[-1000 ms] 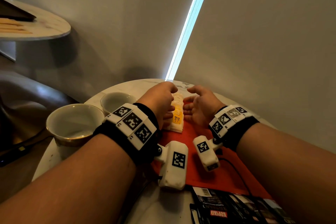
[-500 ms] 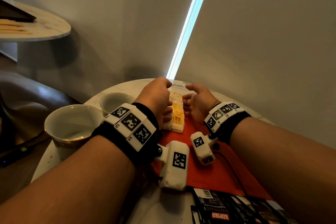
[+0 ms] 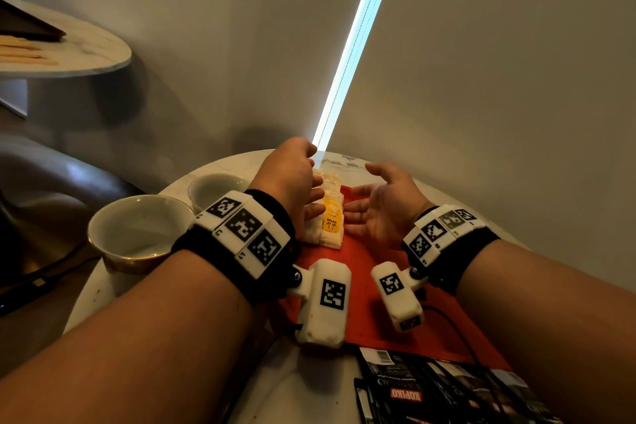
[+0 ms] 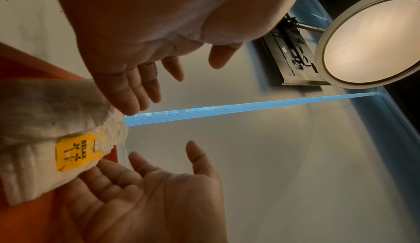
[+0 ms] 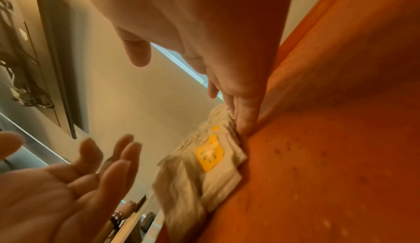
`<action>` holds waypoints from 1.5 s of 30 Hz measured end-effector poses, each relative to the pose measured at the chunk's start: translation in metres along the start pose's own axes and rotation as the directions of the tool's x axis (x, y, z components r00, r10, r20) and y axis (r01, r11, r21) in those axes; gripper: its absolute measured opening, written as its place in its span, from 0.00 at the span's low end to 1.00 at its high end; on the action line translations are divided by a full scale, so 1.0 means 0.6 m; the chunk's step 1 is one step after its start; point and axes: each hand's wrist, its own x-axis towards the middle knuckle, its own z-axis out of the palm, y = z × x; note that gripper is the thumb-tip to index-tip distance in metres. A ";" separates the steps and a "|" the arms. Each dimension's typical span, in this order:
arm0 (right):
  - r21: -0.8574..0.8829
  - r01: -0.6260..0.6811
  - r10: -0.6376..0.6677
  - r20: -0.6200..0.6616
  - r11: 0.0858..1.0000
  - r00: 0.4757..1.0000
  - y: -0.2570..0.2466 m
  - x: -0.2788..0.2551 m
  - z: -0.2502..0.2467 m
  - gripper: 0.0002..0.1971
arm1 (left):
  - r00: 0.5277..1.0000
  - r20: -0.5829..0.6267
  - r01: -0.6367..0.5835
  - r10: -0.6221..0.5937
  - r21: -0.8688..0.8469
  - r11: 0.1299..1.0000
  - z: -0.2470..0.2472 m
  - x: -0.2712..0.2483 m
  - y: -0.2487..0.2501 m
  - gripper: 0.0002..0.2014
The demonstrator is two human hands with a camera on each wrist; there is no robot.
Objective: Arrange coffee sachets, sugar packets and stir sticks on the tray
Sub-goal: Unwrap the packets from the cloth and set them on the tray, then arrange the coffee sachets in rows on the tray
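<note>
A row of white sachets (image 3: pixel 328 213), one with a yellow "RELAX" tag (image 4: pixel 72 155), lies on the far left part of the red tray (image 3: pixel 364 251). My left hand (image 3: pixel 309 182) stands on edge at the row's left side, fingers straight and close against it. My right hand (image 3: pixel 364 193) is spread to the right of the row, palm facing it, a small gap between them. In the right wrist view the right hand (image 5: pixel 204 70) touches the tray (image 5: pixel 329 157) with a fingertip beside the sachets (image 5: pixel 204 175). Neither hand holds anything.
Two white cups (image 3: pixel 137 231) (image 3: pixel 213 189) stand left of the tray on the round marble table (image 3: pixel 206 389). Black Kopiko coffee sachets (image 3: pixel 430 389) lie at the near edge. Wooden stir sticks (image 3: pixel 24 52) rest on another round table far left. Walls stand close behind.
Both hands were cupped against the sachet row. The right hand has opened and pulled away to the right, and the left fingers have straightened.
</note>
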 end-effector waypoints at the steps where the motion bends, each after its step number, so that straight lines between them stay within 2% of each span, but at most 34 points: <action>1: 0.000 0.000 0.000 0.014 1.000 1.000 0.003 -0.005 0.005 0.35 | 1.000 -0.002 -0.006 0.006 0.004 1.000 0.000 0.000 0.000 0.20; 6: -0.027 0.007 -0.008 -0.019 1.000 1.000 0.006 -0.015 0.022 0.33 | 1.000 0.000 -0.022 0.022 0.028 0.999 -0.003 0.001 -0.001 0.19; 10: -0.041 -0.037 0.034 -0.079 0.998 0.996 -0.001 -0.013 0.019 0.33 | 1.000 0.008 -0.027 0.027 0.023 0.999 -0.004 -0.001 0.002 0.19; 13: -0.015 -0.063 0.063 -0.049 0.998 0.997 0.004 -0.015 0.022 0.28 | 1.000 -0.003 -0.029 0.029 0.093 0.995 -0.004 0.000 -0.001 0.13; 15: -0.017 -0.061 0.060 -0.037 0.998 0.997 0.008 -0.016 0.028 0.28 | 1.000 -0.021 0.006 -0.003 0.131 0.991 -0.005 0.004 -0.003 0.10; 17: -0.029 -0.042 0.041 -0.052 0.999 0.998 0.009 -0.018 0.032 0.29 | 0.998 -0.021 0.069 -0.066 0.157 0.985 -0.004 0.008 -0.007 0.18; 19: -0.067 -0.047 0.042 -0.088 0.997 0.995 0.006 -0.021 0.033 0.31 | 0.995 -0.020 0.100 -0.098 0.187 0.977 -0.002 0.012 -0.010 0.21; 23: -0.127 -0.092 0.067 -0.184 0.988 0.981 0.001 -0.024 0.021 0.35 | 0.996 -0.046 0.085 -0.077 0.234 0.969 -0.001 0.017 -0.016 0.22; 28: -0.058 -0.134 0.131 -0.054 0.989 0.990 0.007 -0.032 0.020 0.32 | 0.996 -0.053 0.089 -0.078 0.248 0.965 0.000 0.019 -0.020 0.24; 33: -0.121 -0.115 0.102 -0.106 0.986 0.989 0.006 -0.028 0.017 0.32 | 0.995 -0.032 0.096 -0.091 0.218 0.971 -0.001 0.018 -0.019 0.20; 39: -0.252 -0.047 0.007 -0.159 0.966 0.987 -0.021 -0.079 -0.046 0.27 | 0.997 0.046 0.057 -0.065 0.150 0.987 0.005 0.000 -0.012 0.17; 45: -0.342 0.041 -0.095 -0.144 0.939 0.985 -0.033 -0.223 -0.172 0.24 | 0.996 0.089 0.028 -0.028 0.003 1.000 0.008 -0.016 -0.010 0.18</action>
